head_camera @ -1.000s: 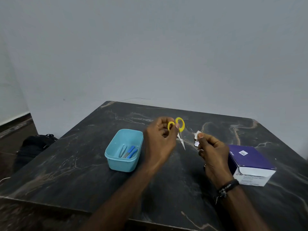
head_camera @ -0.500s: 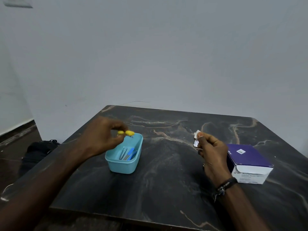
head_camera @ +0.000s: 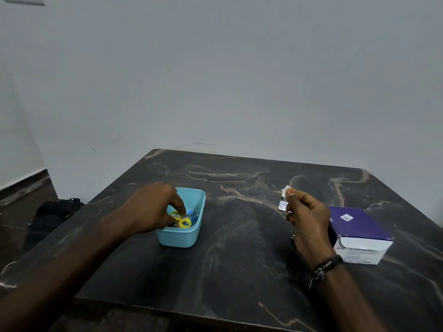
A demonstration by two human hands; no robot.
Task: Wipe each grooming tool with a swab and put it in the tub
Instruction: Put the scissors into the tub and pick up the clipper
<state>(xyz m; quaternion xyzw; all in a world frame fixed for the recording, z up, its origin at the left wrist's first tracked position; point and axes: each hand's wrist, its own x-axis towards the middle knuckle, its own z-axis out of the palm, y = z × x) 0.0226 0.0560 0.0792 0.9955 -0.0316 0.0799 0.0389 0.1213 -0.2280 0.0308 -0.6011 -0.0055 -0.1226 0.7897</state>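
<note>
My left hand [head_camera: 153, 207] reaches down into the light-blue tub [head_camera: 191, 236], fingers curled narrow around the yellow-handled scissors [head_camera: 182, 220]; thumb and forefinger look to be touching the handle loops, though I cannot tell whether I still grip them or have just let go. The scissors sit inside the tub, loops toward its near end, on top of a few blue-handled tools [head_camera: 193, 215] that are too crowded to count surely. My right hand [head_camera: 306, 216] is raised above the tabletop [head_camera: 239, 271], pinched shut on the white swab [head_camera: 286, 190] at my thumb tip, with its torn sachet [head_camera: 282, 206] showing just below the thumb. Half a second ago my left hand held the scissors above the tub's far rim; a second ago it held them up in the middle of the tabletop, close to my right hand. My right hand has barely shifted in that time. Counting: one tub, one pair of scissors, one swab, one sachet, and one purple-and-white swab box [head_camera: 359, 233] resting beside my right wrist. A dark beaded bracelet [head_camera: 323, 267] circles that wrist.
</note>
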